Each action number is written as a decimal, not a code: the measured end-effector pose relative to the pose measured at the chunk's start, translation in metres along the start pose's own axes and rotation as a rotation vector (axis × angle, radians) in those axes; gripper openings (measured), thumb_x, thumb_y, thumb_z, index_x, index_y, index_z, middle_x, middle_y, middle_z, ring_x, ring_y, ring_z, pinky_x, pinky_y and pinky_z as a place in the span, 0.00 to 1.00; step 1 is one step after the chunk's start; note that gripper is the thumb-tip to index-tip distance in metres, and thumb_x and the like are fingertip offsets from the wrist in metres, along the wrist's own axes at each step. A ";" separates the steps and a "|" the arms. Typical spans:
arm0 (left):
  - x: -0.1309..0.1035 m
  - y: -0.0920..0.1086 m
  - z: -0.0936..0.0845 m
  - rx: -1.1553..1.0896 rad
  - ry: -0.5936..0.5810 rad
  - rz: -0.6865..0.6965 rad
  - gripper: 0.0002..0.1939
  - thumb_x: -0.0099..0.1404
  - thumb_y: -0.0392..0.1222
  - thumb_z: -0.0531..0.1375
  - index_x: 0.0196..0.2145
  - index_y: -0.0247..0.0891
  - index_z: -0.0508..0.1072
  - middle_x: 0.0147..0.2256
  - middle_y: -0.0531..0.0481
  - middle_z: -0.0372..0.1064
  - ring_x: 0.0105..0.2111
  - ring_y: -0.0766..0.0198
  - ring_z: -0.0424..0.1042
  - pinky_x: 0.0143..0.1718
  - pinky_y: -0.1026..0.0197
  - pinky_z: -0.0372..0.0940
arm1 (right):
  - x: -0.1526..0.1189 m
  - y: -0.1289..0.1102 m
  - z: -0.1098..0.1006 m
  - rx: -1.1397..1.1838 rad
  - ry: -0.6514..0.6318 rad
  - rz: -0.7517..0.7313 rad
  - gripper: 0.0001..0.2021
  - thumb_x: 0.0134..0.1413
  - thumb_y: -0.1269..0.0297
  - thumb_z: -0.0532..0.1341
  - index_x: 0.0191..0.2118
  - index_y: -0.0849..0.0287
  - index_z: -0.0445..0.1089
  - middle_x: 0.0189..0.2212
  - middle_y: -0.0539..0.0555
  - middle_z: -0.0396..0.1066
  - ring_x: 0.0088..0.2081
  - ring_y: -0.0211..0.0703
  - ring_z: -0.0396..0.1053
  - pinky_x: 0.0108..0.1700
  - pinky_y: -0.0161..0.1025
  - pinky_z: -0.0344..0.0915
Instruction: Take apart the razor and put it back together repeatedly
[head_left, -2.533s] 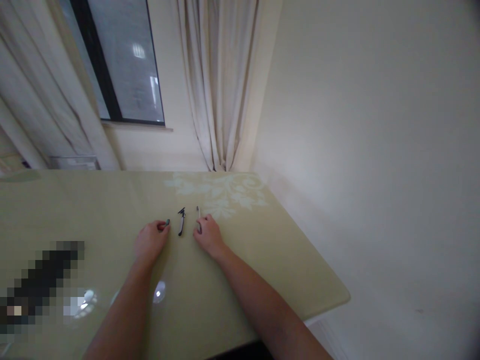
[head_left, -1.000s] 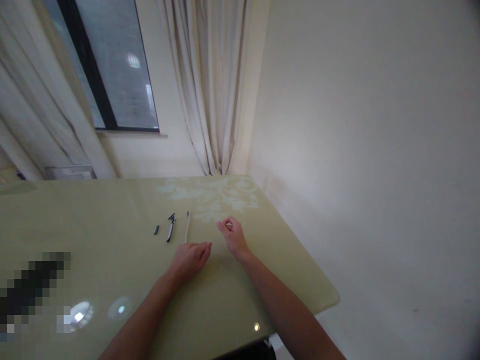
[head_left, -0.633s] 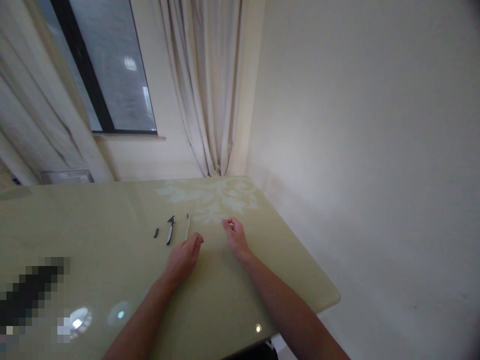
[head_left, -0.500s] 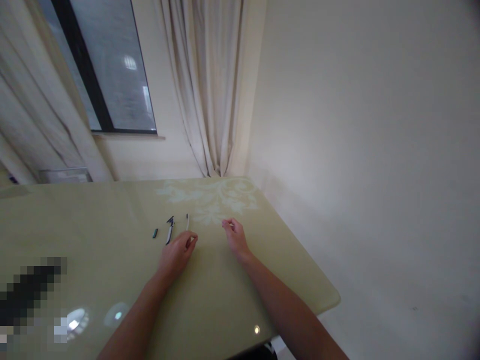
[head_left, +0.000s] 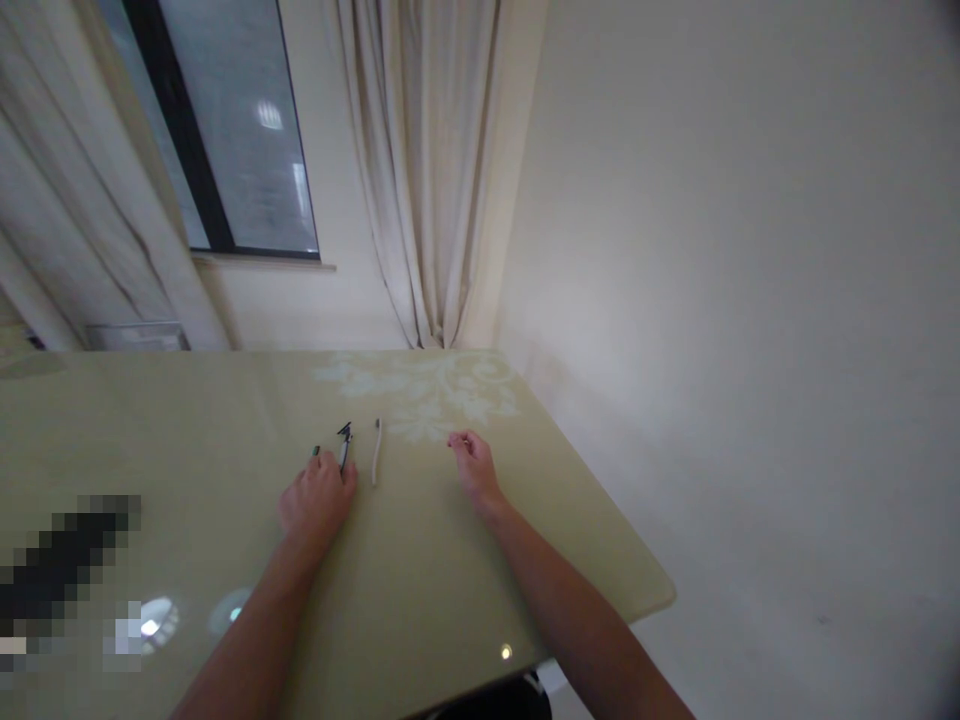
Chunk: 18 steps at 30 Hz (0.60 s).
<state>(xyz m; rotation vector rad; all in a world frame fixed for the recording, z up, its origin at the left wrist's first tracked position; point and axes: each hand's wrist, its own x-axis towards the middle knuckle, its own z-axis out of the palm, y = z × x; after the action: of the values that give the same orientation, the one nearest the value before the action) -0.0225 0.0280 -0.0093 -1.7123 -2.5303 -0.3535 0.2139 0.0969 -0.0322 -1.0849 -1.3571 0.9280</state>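
My left hand [head_left: 321, 500] rests palm down over the table, its thumb apart from its fingers, at the near end of a razor [head_left: 345, 447]. The hand covers part of the razor's handle. Just beyond its fingertips shows the end of a small dark green piece [head_left: 316, 451], the rest hidden. A toothbrush [head_left: 376, 453] with a pale handle and dark bristles lies to the right of that hand, untouched. Farther right, my right hand [head_left: 474, 468] is closed in a pinch above the table; whatever its fingertips hold is too small to make out.
The glossy pale green table [head_left: 435, 580] has a white floral pattern near its far edge. A blurred-out dark object [head_left: 67, 560] lies at the left. A wall [head_left: 712, 300] runs along the right side; curtains [head_left: 420, 180] and a window [head_left: 240, 130] stand behind.
My left hand has moved left from the toothbrush to the razor and green piece, and its fingers have spread. The toothbrush is now fully uncovered. My right hand stays almost in place, still pinched.
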 end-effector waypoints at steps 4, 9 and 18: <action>0.001 0.001 0.004 -0.002 -0.040 -0.023 0.26 0.74 0.51 0.45 0.51 0.30 0.73 0.45 0.28 0.77 0.42 0.38 0.78 0.40 0.46 0.70 | -0.001 -0.002 0.000 -0.031 -0.024 -0.007 0.16 0.59 0.50 0.58 0.31 0.59 0.71 0.23 0.48 0.63 0.25 0.38 0.59 0.28 0.34 0.52; 0.005 0.001 0.005 -0.024 -0.065 -0.008 0.24 0.73 0.47 0.45 0.47 0.30 0.76 0.42 0.27 0.78 0.40 0.39 0.79 0.38 0.45 0.70 | -0.004 -0.005 0.002 -0.049 -0.044 -0.015 0.16 0.57 0.50 0.58 0.31 0.59 0.71 0.23 0.48 0.63 0.26 0.39 0.59 0.29 0.34 0.53; -0.002 0.010 -0.015 -0.113 0.109 0.083 0.23 0.75 0.51 0.45 0.43 0.37 0.75 0.39 0.35 0.78 0.34 0.47 0.78 0.35 0.52 0.65 | -0.007 -0.010 0.001 -0.071 -0.082 0.001 0.18 0.61 0.48 0.59 0.31 0.59 0.71 0.23 0.49 0.61 0.27 0.39 0.57 0.30 0.34 0.53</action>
<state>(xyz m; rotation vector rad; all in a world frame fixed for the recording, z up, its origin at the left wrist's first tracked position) -0.0134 0.0262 0.0069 -1.7768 -2.3980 -0.5766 0.2118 0.0878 -0.0241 -1.1114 -1.4663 0.9402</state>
